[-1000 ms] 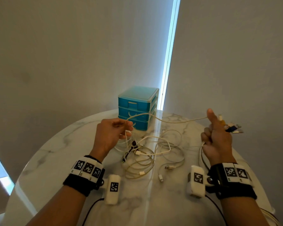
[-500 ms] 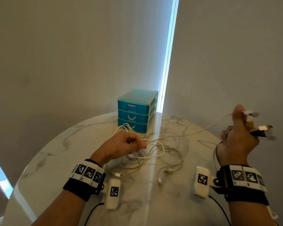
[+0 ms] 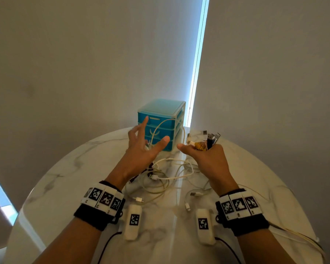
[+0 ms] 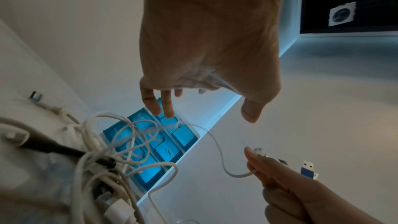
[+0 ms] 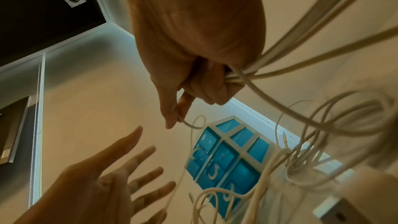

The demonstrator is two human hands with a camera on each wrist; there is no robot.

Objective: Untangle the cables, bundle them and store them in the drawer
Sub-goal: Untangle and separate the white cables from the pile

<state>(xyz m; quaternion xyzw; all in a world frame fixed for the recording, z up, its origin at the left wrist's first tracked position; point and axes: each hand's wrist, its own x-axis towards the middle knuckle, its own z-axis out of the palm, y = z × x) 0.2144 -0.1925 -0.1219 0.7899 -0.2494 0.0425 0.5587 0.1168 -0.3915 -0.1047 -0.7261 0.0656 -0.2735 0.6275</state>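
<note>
A white cable [image 3: 161, 128] was seen arching from the plugs [image 3: 208, 140] gripped in the right hand [image 3: 208, 161] towards the nearer, empty, spread-fingered left hand [image 3: 141, 147].

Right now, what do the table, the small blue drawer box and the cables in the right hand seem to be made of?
Table: looks like polished marble or an imitation, white with grey veins and glossy reflections.
Drawer box: probably plastic, with translucent blue drawers that glow in a pale frame.
Cables, gripped by the right hand: smooth off-white rubbery sheath, likely plastic; the plugs have shiny metal tips.
</note>
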